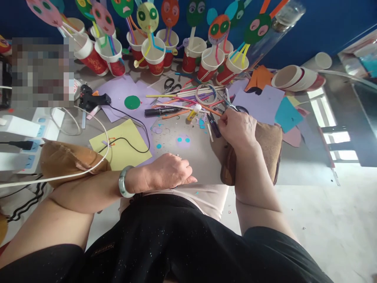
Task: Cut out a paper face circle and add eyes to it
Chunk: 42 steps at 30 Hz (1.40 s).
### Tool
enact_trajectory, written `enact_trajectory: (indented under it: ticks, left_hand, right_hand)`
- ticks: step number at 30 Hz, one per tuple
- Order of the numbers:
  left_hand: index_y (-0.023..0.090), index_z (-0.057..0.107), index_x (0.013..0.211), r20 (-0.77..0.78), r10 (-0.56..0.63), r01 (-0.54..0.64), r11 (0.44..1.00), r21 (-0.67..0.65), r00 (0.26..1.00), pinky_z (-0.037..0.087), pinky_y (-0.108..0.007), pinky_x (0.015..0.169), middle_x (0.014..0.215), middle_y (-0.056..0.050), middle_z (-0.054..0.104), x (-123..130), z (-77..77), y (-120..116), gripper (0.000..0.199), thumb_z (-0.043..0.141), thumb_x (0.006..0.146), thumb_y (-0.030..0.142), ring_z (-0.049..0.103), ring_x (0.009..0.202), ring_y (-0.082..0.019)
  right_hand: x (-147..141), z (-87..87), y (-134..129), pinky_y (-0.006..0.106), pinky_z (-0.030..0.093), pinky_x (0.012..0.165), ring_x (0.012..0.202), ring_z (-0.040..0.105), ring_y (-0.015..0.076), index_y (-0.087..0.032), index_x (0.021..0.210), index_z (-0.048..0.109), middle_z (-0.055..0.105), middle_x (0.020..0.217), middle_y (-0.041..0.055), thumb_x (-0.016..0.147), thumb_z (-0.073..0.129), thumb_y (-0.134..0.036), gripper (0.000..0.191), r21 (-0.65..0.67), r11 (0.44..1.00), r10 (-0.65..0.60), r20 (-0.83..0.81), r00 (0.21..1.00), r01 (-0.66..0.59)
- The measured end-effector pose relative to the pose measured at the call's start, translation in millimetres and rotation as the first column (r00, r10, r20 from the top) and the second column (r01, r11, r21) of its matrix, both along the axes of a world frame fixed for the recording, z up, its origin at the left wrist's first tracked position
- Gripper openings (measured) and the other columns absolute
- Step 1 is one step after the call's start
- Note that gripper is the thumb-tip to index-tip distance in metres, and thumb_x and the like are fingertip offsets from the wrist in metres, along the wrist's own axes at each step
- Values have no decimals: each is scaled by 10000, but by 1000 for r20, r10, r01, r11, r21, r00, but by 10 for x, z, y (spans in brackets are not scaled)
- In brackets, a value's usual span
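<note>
My left hand [171,169], with a pale bangle [126,181] on its wrist, is curled closed at the table's front edge. Whatever its fingers may hold is hidden. Two small blue dots [183,140] lie on the table just beyond it. Further right, my right hand [239,127] rests low over the table with its fingers curled down, their tips mostly hidden. Right behind its knuckles lie scissors [231,103] with dark handles. Dark pens [213,125] are beside its fingers. A small yellow bottle with a white cap [194,113] lies to their left.
Red-and-white paper cups [153,57] with paper-face figures line the back. Coloured sticks [182,96], a tape roll [205,94] and a black marker [161,111] lie mid-table. Yellow paper [123,145] and a green circle [132,102] are left. A brown cushion [269,143] sits under my right forearm.
</note>
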<state>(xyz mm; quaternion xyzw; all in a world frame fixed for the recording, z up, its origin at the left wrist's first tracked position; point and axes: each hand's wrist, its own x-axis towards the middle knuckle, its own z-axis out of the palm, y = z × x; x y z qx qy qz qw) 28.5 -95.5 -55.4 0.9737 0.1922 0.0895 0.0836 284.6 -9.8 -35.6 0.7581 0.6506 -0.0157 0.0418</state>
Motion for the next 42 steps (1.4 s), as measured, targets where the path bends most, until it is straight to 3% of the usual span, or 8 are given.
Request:
enact_trajectory:
  ticks: [11,15,17,23,27,31,35,42]
  left_hand:
    - [164,670,852,-129,-78,54,982,-182,989,240,-345,486,739,-62,727,38,151,-9,420,440,1146,358,689,617,-203]
    - [153,648,1041,-157,-96,72,986,-152,983,250,-357,485,771,-55,713,10,148,-20,223,430,1066,115,677,630,-207]
    - [152,630,1083,-156,-112,93,987,-127,981,271,-359,489,774,-49,700,-9,127,-26,277,424,979,-1,674,631,-204]
    - [174,616,944,-242,-155,127,984,-129,958,321,-354,498,798,-51,708,0,163,-16,287,459,913,-65,720,683,-202]
    - [163,647,949,-242,-141,112,985,-129,960,321,-341,510,815,-56,731,18,171,-9,154,546,1064,151,735,706,-205]
    - [165,655,878,-121,-156,138,980,-144,980,293,-342,507,751,-56,710,15,95,-15,584,426,1099,655,705,653,-209]
    - [179,654,850,-6,-195,191,968,-164,981,293,-344,513,747,-42,713,10,62,-18,609,312,1147,587,692,633,-201]
    - [161,647,979,-61,-139,127,976,-175,988,341,-329,518,809,-65,730,37,137,-8,362,446,1151,407,719,691,-202]
  right_hand:
    - [-49,-63,42,403,384,753,903,653,347,-200,1083,739,747,987,175,917,544,-308,278,-17,1000,0,12,1000,0]
    - [-62,-51,31,399,370,744,881,640,337,-206,1067,726,742,955,166,931,553,-304,241,12,1000,9,1,1000,-9]
    - [-74,-26,20,399,361,748,874,629,325,-209,1062,719,741,954,170,952,546,-297,222,2,1000,16,-5,1000,-16]
    - [-83,-11,12,399,354,752,869,624,313,-205,1075,732,753,974,192,982,518,-290,249,-9,1000,23,-13,1000,-23]
    - [-60,-51,27,406,389,751,908,647,356,-211,1106,739,743,960,174,964,528,-318,275,-1,999,33,-5,999,-33]
    - [-64,-45,33,421,407,782,963,656,376,-217,1147,723,743,1010,175,982,512,-322,287,-45,999,18,20,1000,-17]
    - [-81,-28,35,403,377,763,923,645,351,-222,1114,722,746,1008,160,971,514,-312,268,-37,999,13,1,1000,-13]
    - [-93,-27,38,395,348,753,848,600,299,-222,1062,725,740,960,156,947,545,-300,228,-11,1000,24,-27,999,-24]
